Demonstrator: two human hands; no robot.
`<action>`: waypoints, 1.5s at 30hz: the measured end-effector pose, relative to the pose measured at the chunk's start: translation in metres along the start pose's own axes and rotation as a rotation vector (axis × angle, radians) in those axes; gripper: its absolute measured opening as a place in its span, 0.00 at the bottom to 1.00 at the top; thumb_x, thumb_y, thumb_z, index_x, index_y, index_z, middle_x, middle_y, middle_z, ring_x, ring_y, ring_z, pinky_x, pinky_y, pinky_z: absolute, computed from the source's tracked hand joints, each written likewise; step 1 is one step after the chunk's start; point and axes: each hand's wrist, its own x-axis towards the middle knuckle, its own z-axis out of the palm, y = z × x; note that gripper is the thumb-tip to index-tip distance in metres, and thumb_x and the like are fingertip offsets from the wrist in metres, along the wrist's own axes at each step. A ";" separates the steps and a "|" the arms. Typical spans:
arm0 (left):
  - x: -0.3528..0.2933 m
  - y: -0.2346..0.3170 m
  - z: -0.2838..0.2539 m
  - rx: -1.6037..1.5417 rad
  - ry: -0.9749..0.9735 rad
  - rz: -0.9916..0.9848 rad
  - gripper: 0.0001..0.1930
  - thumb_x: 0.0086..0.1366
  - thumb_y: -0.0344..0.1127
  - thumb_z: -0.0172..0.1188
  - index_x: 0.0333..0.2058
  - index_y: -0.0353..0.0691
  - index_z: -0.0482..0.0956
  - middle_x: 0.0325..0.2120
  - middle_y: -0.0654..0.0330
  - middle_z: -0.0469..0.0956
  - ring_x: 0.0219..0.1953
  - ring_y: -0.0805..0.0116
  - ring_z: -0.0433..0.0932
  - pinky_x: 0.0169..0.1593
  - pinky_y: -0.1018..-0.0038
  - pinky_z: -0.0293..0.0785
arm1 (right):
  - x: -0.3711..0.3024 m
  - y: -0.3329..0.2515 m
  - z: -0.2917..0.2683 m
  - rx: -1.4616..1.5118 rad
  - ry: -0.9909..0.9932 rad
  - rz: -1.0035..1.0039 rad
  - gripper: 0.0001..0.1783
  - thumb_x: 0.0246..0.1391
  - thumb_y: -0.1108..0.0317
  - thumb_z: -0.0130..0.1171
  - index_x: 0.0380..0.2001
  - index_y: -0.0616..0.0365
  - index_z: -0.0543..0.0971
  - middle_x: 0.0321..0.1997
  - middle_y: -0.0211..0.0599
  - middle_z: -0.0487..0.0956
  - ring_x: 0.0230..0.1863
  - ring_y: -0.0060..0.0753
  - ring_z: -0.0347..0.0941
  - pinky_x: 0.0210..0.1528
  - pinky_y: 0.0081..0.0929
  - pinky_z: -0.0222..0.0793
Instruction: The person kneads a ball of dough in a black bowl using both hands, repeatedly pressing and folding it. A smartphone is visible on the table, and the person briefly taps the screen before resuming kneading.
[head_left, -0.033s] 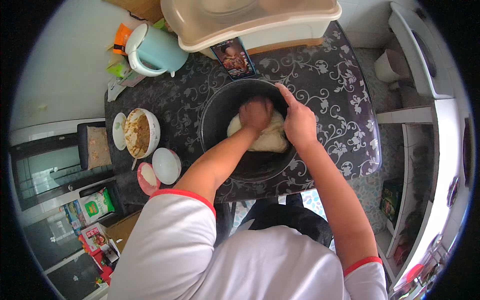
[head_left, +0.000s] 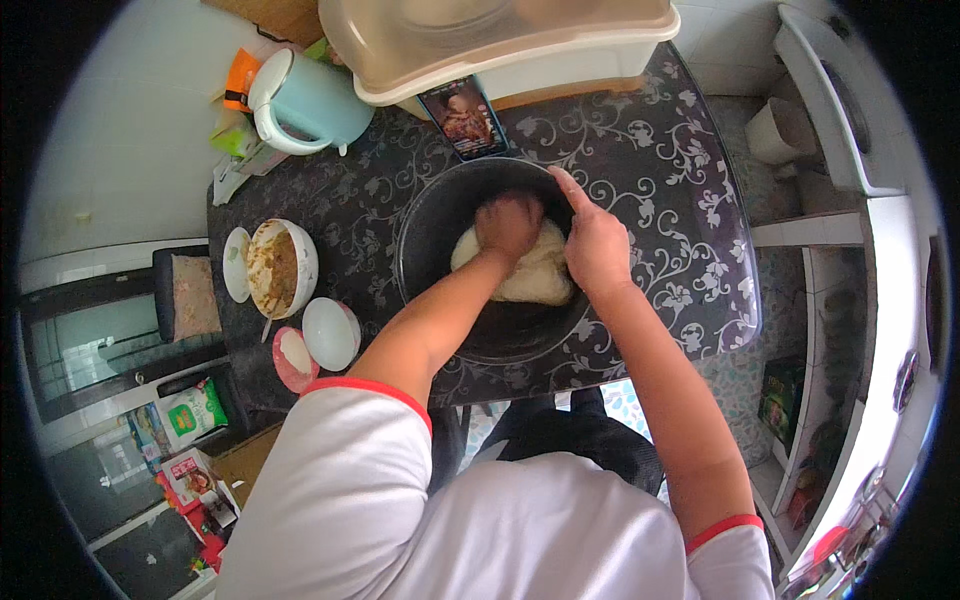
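A large, round black pot (head_left: 420,290) stands on the table in front of me. Inside it lies a pale, soft lump of dough (head_left: 535,278). My left hand (head_left: 508,225) reaches down into the pot and presses on the far part of the dough. Its fingers look curled into the dough, and their tips are hidden. At the pot's right rim, my right hand (head_left: 598,240) grips the edge, with the index finger stretched along it. Just beyond the pot, a phone (head_left: 466,118) leans upright with its screen lit.
Left of the pot are a bowl of brownish mixture (head_left: 282,268), a white bowl (head_left: 332,333), a pink dish of white powder (head_left: 295,358) and a small plate (head_left: 236,265). Behind stand a light-blue jug (head_left: 318,100) and a lidded plastic bin (head_left: 560,70). The patterned table (head_left: 690,200) ends at right.
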 end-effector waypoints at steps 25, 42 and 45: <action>-0.030 -0.016 -0.017 0.161 -0.248 0.369 0.13 0.62 0.42 0.50 0.33 0.41 0.79 0.34 0.50 0.79 0.38 0.49 0.77 0.44 0.55 0.71 | 0.003 -0.009 0.000 0.049 -0.007 0.000 0.40 0.43 0.82 0.50 0.60 0.32 0.68 0.37 0.48 0.80 0.40 0.51 0.77 0.42 0.43 0.71; 0.007 -0.028 -0.028 -0.193 -0.637 0.257 0.23 0.64 0.52 0.51 0.46 0.41 0.80 0.46 0.50 0.79 0.47 0.52 0.78 0.52 0.57 0.70 | 0.014 -0.007 0.005 0.033 0.053 -0.043 0.37 0.49 0.80 0.48 0.60 0.29 0.67 0.34 0.52 0.80 0.37 0.55 0.77 0.41 0.46 0.71; -0.040 0.004 -0.051 -0.070 -0.540 0.251 0.21 0.60 0.52 0.55 0.40 0.40 0.81 0.41 0.50 0.79 0.43 0.52 0.78 0.48 0.58 0.71 | 0.014 0.000 0.005 0.029 0.069 -0.034 0.36 0.50 0.79 0.48 0.60 0.29 0.67 0.34 0.51 0.80 0.37 0.55 0.77 0.41 0.46 0.71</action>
